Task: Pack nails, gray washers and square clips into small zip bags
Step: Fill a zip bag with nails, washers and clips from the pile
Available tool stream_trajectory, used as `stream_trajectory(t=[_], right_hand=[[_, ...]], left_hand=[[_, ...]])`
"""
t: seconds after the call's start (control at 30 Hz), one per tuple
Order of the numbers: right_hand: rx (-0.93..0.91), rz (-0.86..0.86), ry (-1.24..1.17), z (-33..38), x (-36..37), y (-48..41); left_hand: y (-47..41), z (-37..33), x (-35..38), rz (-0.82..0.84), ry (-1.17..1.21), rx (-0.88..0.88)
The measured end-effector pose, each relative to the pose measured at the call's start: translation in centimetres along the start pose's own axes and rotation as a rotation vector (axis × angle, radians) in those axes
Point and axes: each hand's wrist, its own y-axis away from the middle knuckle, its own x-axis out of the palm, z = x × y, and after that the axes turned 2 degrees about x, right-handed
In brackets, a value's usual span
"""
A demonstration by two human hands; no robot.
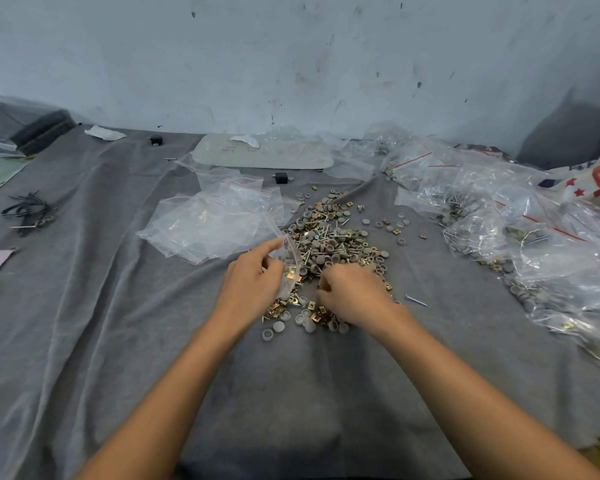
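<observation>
Spare bags (215, 226) left. Left hand (253, 278) pinches 1 zip bag (289, 258) at the edge of the pile (336, 244) of nails, washers and clips. Right hand (354, 296) curled into the pile, grip can't tell. Risk: floppy bag mouth closes, pieces spill.

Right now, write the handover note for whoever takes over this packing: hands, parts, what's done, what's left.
Left hand holds a small zip bag; a square clip shows inside it.
Right hand is curled down in the mixed pile of nails, washers and clips; what it pinches is hidden.
Done: filled bags heaped at right.
Left: finish this bag, then the empty bags left of the pile; many loose parts remain.
</observation>
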Motion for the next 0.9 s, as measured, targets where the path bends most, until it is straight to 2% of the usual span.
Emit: stream_trajectory(t=[0.07, 0.23, 0.37, 0.43, 0.57, 0.63, 0.7, 0.9], right_hand=[[-0.002, 0.004, 0.085, 0.0, 1.0, -0.2], [0.012, 0.038, 0.099, 0.5, 1.4, -0.5], [0.030, 0.048, -0.054, 0.2, 1.3, -0.3], [0.065, -0.008, -0.243, -0.3, 0.9, -0.1], [0.147, -0.063, -1.017, -0.4, -0.3, 0.4], [0.117, -0.096, -1.202, 0.0, -1.1, 0.5], [0.073, -0.110, -1.256, 0.4, -1.7, 0.6], [-0.024, -0.092, -1.100, 1.3, -2.4, 0.5]], left_hand=[[0.1, -0.2, 0.1, 0.007, -0.003, -0.005], [0.3, -0.8, 0.3, 0.007, -0.052, -0.022], [0.5, -1.1, 0.3, 0.013, -0.054, -0.024], [0.7, -1.3, 0.2, 0.007, -0.058, -0.020], [1.0, -1.4, 0.0, 0.004, -0.075, -0.011], [1.1, -1.6, 0.0, 0.003, -0.085, -0.007], [1.2, -1.7, 0.1, 0.002, -0.088, -0.011], [1.2, -1.7, 0.0, 0.001, -0.087, -0.018]])
